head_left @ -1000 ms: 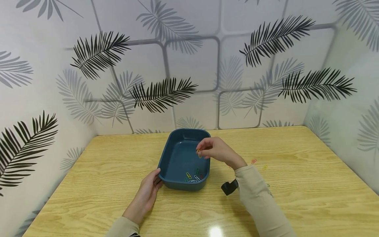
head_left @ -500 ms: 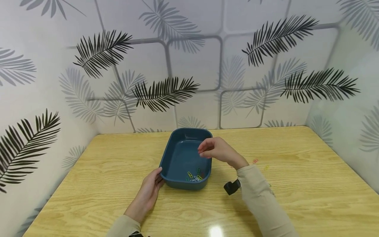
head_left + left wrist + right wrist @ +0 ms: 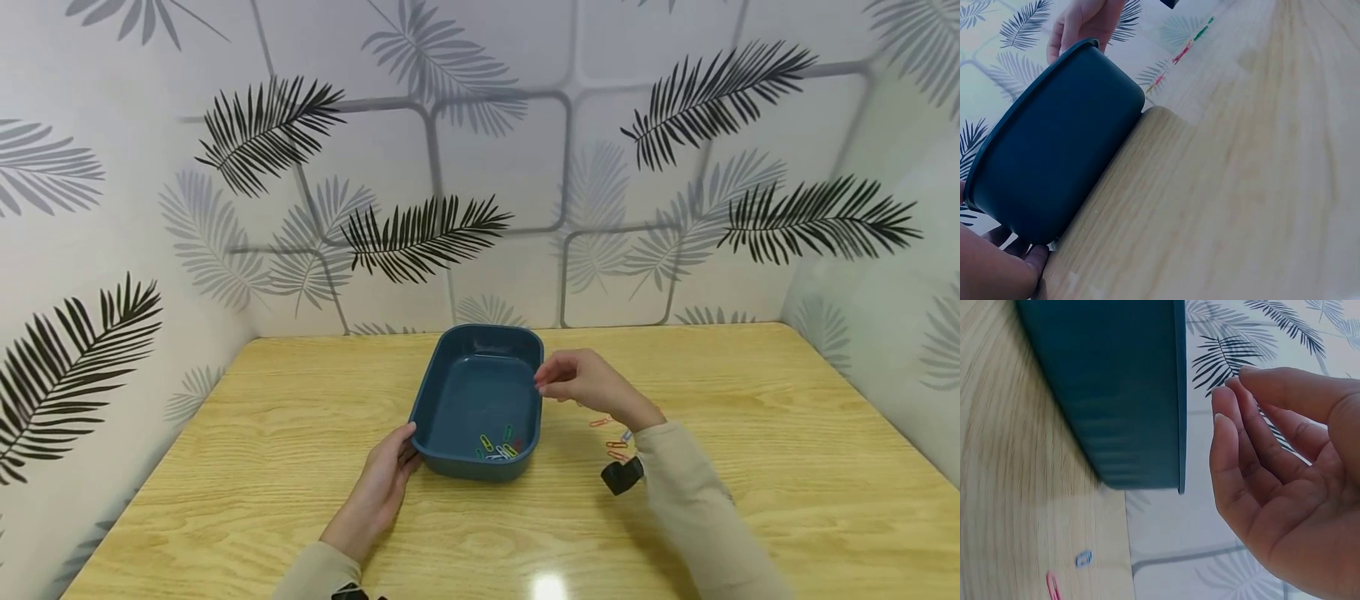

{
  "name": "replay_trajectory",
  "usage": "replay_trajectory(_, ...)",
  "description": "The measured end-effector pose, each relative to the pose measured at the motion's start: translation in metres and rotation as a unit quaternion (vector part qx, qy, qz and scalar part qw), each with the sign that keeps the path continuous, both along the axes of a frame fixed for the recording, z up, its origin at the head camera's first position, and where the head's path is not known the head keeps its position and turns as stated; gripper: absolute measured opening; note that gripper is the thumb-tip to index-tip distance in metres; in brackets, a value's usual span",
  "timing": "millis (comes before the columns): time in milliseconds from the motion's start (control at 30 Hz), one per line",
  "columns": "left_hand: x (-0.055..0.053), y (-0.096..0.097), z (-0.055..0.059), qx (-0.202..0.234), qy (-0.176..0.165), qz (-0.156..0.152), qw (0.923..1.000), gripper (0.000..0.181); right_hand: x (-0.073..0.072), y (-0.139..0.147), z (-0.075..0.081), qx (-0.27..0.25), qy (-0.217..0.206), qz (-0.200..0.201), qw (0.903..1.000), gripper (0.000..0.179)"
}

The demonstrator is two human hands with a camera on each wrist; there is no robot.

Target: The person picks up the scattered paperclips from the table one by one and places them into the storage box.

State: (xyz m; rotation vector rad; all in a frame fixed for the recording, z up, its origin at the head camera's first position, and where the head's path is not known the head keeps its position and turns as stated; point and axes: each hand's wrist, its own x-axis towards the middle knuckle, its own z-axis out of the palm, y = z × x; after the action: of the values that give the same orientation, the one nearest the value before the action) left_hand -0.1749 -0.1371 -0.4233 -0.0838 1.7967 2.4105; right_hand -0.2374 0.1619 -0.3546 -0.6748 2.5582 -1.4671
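Observation:
A dark blue rectangular tray [image 3: 474, 470] stands on the table, several coloured paper clips [image 3: 502, 452] lying in its near right corner. My left hand [image 3: 384, 477] grips the tray's near left corner, thumb on the rim and fingers low against the wall. In the left wrist view those fingers [image 3: 1036, 257] reach under the tray's bottom edge. My right hand [image 3: 588, 383] hovers at the right rim with nothing in it. The right wrist view shows its fingers [image 3: 1227, 440] loosely curved, thumb near the index fingertip, beside the tray's outer wall [image 3: 1122, 394].
Loose paper clips [image 3: 617, 450] lie on the wooden table [image 3: 247, 467] right of the tray, partly behind the right forearm. A blue clip [image 3: 1084, 558] and a pink clip [image 3: 1053, 586] show in the right wrist view. A leaf-patterned wall [image 3: 510, 275] borders the table's back.
My right hand has let go of a yellow paper clip, which now lies among the others in the tray. The hand has then moved right, out over the rim. The left hand keeps its grip.

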Motion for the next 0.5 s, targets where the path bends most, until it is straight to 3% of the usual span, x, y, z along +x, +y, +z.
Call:
replay_trajectory(333,-0.002,0.0,-0.003,-0.001,0.007,-0.003,1.0,0.051,0.013,0.029,-0.005,0.044,0.016,-0.003,0.9989,0.01)
replay_trajectory(500,0.0,0.0,-0.001,-0.002,0.01,-0.005,0.9999,0.052,0.022,0.047,-0.009,0.083,0.02,0.015,0.9962,0.012)
